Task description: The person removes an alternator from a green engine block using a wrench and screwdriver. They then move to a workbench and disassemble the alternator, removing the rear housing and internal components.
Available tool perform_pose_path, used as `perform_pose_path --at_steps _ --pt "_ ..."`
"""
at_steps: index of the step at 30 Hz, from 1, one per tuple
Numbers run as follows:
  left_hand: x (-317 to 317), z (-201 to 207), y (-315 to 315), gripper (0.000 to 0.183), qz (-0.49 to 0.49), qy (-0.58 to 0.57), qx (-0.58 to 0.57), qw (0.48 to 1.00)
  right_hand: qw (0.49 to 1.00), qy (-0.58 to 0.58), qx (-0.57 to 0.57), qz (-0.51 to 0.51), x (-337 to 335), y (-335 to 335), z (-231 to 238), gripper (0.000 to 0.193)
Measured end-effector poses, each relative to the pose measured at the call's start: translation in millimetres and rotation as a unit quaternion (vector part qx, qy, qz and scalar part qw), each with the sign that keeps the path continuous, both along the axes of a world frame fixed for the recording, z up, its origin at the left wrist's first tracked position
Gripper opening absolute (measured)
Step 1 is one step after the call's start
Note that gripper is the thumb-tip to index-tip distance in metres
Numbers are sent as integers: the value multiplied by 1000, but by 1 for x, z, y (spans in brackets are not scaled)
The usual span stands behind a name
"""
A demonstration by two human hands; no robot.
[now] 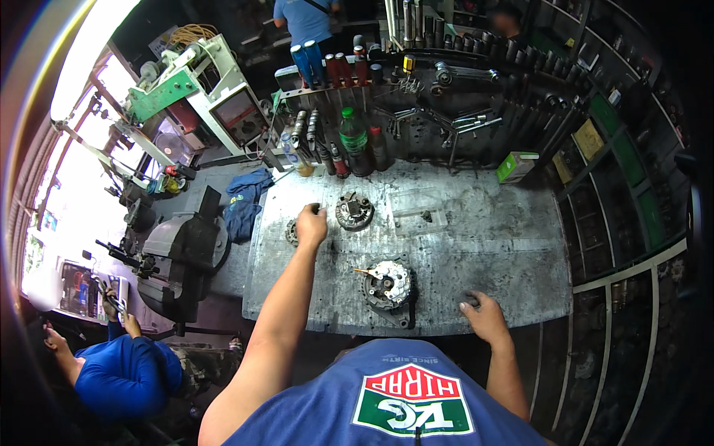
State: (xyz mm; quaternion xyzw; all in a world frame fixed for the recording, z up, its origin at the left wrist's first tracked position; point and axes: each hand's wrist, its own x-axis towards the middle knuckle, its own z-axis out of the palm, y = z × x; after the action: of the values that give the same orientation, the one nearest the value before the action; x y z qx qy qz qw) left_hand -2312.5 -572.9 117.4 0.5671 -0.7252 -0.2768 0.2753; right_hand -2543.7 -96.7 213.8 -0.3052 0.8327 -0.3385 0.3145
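Observation:
My left hand is over the left part of the metal workbench, fingers curled closed with something dark at their tips that I cannot make out. Partly hidden behind it lies a small round metal part. Just right of that hand sits a round alternator piece with a dark block on top. A larger alternator housing, pale metal on a dark ring, lies near the front edge between my hands. At the front right, my right hand has its fingers closed by the bench edge, with a small dark shape at the fingertips, too unclear to name.
A green-capped bottle, screwdrivers, sockets and wrenches line the bench's back. A green-and-white box stands back right. Left are a blue cloth, a big vise and a person in blue; shelves stand right.

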Motion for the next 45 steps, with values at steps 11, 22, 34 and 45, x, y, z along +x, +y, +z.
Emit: perform_pose_path --at_steps 11,22,34,45 --pt "110 -10 24 61 80 -70 -32 994 996 26 62 52 -8 3 -14 53" --pt "88 4 32 62 -13 -185 -9 983 992 53 63 99 25 -17 -3 56" --pt "59 71 220 73 -267 138 39 953 994 33 -96 33 17 -41 24 33" --pt "51 61 269 105 -225 59 11 972 971 177 -138 80 -33 -29 45 30"
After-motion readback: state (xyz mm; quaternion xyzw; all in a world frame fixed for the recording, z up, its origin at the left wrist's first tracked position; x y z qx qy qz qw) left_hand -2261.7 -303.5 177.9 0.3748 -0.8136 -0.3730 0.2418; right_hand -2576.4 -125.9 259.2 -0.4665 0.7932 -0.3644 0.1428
